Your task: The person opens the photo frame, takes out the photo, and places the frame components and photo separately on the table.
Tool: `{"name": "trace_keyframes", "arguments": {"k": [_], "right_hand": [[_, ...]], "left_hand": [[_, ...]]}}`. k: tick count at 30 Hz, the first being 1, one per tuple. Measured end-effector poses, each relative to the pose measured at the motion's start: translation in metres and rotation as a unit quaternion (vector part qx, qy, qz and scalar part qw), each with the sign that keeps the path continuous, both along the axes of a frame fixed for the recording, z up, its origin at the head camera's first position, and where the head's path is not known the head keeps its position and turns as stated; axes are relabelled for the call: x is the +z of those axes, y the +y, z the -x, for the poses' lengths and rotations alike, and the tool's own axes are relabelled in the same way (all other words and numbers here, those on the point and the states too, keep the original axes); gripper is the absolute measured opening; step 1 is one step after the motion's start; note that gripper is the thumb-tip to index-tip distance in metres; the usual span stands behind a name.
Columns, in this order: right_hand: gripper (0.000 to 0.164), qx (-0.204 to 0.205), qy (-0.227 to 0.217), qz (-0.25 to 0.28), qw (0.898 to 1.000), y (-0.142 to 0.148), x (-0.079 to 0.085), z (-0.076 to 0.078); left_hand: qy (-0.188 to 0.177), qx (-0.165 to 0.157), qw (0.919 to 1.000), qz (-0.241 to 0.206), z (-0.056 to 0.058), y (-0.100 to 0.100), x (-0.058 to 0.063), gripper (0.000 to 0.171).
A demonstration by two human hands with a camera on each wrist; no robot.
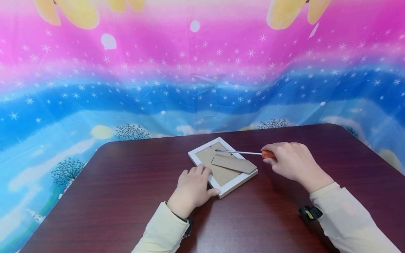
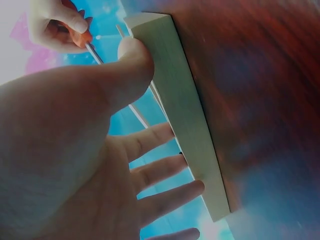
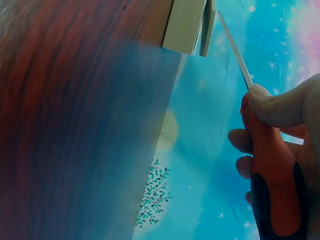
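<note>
Cream sleeves (image 1: 161,228) lay nearest my camera. Beyond them I had the left hand (image 1: 193,186) with fingers fairly straight, touching a picture frame (image 1: 218,172) that lay back-up just ahead. My right hand (image 1: 292,160) gripped a screwdriver (image 1: 246,152), its fingers curled round the handle, the shaft pointing leftward over the frame. Past both hands hung a snowflake-patterned cloth (image 1: 202,70).

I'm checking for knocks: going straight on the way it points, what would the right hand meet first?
The right hand would probably meet the stand on the picture frame, though depth is unclear; it might pass above.
</note>
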State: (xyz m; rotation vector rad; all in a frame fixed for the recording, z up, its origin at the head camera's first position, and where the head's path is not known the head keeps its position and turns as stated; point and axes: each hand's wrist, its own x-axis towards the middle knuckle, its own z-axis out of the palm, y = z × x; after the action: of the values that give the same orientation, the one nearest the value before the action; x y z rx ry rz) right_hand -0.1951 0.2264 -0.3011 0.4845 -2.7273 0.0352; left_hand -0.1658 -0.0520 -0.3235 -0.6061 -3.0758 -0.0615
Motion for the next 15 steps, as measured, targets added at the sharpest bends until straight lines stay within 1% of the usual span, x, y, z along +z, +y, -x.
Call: {"name": "trace_keyframes", "arguments": {"k": [4,9,15], "right_hand": [[0.028,-0.002,-0.002,0.001,1.0,0.001,0.0,0.0],[0.029,-0.005,-0.007,0.001,1.0,0.002,0.0,0.0],[0.028,-0.004,-0.005,-0.001,1.0,0.002,-0.001,0.0]], "left_hand": [[0.008,0.001,1.0,0.004,0.0,0.001,-0.001,0.063],[0.017,0.0,0.9999,0.002,0.005,0.0,-0.004,0.066],[0.031,-0.008,0.9993,-0.02,0.013,-0.005,-0.006,0.061]]}}
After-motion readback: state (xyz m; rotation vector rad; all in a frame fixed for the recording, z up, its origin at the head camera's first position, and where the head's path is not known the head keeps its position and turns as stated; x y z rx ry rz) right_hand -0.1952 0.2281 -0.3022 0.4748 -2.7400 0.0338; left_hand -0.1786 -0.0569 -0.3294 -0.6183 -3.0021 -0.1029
